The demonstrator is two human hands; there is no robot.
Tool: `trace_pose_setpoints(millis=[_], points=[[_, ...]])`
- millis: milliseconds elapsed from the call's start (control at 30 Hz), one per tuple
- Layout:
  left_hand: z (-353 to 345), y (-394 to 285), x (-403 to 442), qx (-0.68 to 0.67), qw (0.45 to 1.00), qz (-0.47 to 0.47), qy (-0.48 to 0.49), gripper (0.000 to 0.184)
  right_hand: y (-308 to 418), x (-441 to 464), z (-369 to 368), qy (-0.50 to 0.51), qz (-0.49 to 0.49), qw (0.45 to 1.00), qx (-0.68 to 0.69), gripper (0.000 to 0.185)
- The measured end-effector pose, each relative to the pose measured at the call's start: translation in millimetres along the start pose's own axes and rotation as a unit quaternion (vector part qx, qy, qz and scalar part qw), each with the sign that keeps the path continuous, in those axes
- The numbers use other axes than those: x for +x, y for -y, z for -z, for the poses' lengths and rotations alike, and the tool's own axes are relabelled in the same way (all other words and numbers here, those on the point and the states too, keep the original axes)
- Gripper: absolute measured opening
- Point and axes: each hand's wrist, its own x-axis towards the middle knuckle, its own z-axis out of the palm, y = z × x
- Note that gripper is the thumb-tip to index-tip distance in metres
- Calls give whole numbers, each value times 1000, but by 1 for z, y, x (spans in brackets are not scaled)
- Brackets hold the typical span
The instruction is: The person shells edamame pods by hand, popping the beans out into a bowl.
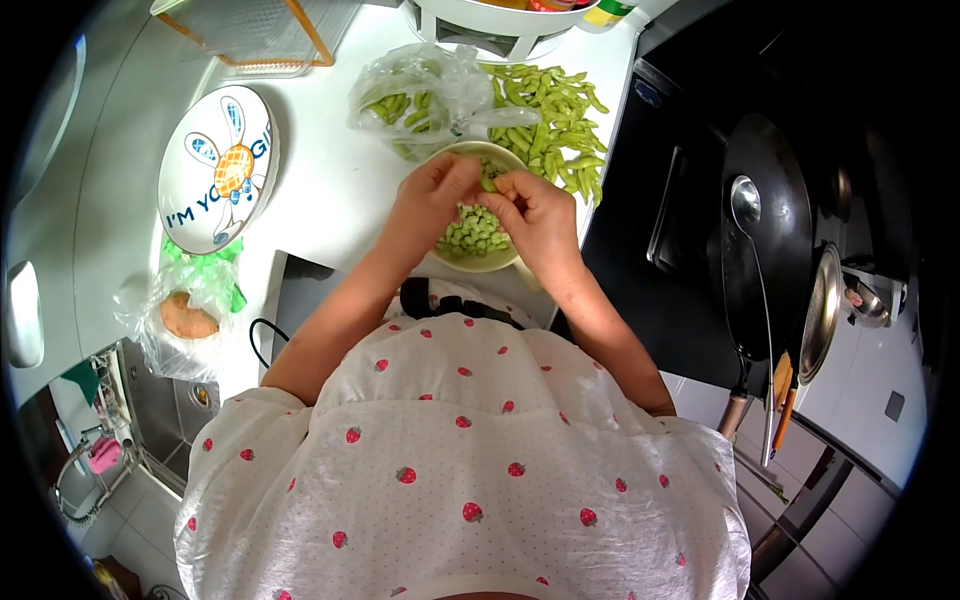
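Note:
Above a pale green bowl (482, 265), my left hand (436, 203) and my right hand (540, 218) come together with fingers pinched. A green edamame pod (489, 183) is held between their fingertips, partly covered by the fingers. Shelled green beans (474, 233) fill the lower part of the bowl. Behind it, many whole edamame pods (548, 110) lie spread on the white counter. A clear plastic bag (440, 80) with more pods inside sits just beyond my left hand, close to the bowl's far rim.
To the left are a decorated white plate (190, 190) and a bag holding a brown, potato-like item (188, 316). The sink (160, 400) is at lower left. On the right, a black wok (765, 220) with a ladle (746, 203) rests by the dark stovetop (640, 290). A white rack (480, 35) stands behind.

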Motion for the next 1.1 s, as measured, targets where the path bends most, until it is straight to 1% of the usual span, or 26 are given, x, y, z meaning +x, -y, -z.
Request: trace_pose_setpoints(millis=[100,133,200,233,300,333,433,500,600,733,800,833,900,933,1000,1033,1100], points=[[12,0,4,101,989,12,104,30,5,2,5,20,42,999,-11,14],[14,-1,3,90,988,21,122,30,7,2,6,31,55,998,-9,14],[16,-4,2,68,985,36,156,29,7,2,11,75,49,996,2,14],[18,-2,2,62,982,32,177,32,7,2,13,96,45,994,7,14],[22,2,4,48,974,24,218,37,10,1,15,140,-8,988,62,13],[21,2,3,29,975,17,221,37,12,0,16,162,-35,982,89,13],[18,-1,-2,-24,973,-4,230,36,18,-3,17,182,-109,963,165,16],[17,-2,-3,-49,971,-15,234,35,15,-5,15,181,-126,949,226,18],[15,1,-2,-96,967,14,236,35,14,-8,13,181,-156,923,302,22],[17,3,1,-95,963,9,253,35,10,-10,9,170,-190,884,393,24],[18,1,1,-74,963,10,260,33,7,-9,11,178,-169,910,335,24],[19,0,0,-69,969,21,238,32,6,-9,12,184,-157,921,305,24],[20,-3,0,-58,978,45,194,31,14,-7,16,188,-127,953,202,24],[20,-3,0,-39,979,42,194,30,16,-6,18,188,-111,965,149,24],[18,-4,2,-2,981,36,191,28,16,-5,19,186,-120,962,157,23],[17,-4,1,-30,982,34,183,30,16,-4,18,186,-124,961,161,22],[12,-3,-3,-85,982,29,165,35,16,-5,16,180,-145,942,244,20]])
